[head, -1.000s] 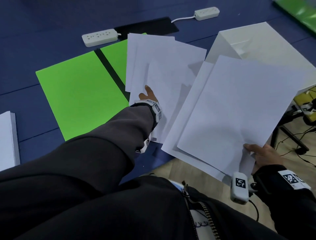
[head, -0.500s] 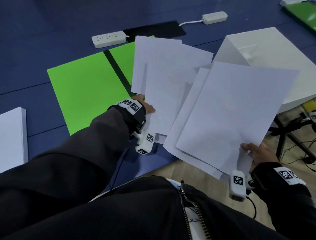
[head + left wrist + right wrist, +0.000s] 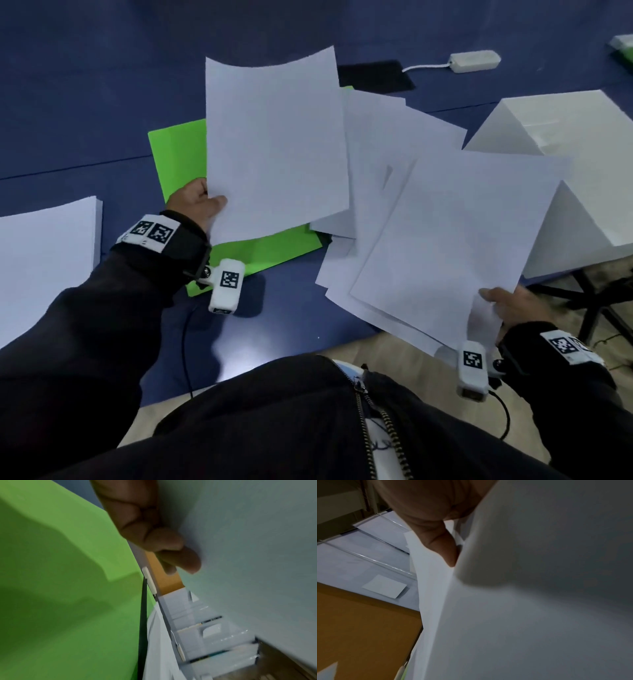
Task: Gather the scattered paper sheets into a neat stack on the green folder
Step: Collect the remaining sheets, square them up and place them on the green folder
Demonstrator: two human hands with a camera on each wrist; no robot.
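The green folder (image 3: 178, 161) is lying mostly covered: a lifted sheet (image 3: 274, 144) is hanging over its middle, and loose sheets (image 3: 383, 154) are overlapping its right part. Only its left strip and near edge are showing bare. A white box (image 3: 565, 137) is blocking the right side. A paper pile (image 3: 44, 260) is sitting at left, with open blue table (image 3: 85, 102) lying between them.

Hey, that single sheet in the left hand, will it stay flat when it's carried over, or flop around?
Probably floppy: the sheet, pinched at one lower corner by the left hand, already bows along its top edge. Likely very light, since thumb and fingers alone hold it up. It may slide on landing, as the green folder looks smooth.
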